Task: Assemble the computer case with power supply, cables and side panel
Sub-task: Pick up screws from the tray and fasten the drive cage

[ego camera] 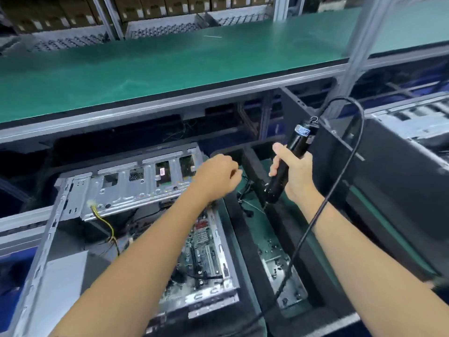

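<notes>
Forearms at six o'clock. Right hand (295, 175) at two o'clock wrapped round electric screwdriver (289, 164); left hand (217, 177) loosely curled, maybe pinching something, cannot tell. Computer case (126, 188) at nine o'clock, open, motherboard (204, 254) and loose cables (107, 224) showing, side panel apparently not yet on.

Even overhead light, motion blur throughout, edges bowed, shadowed recesses perhaps unreadable.
</notes>
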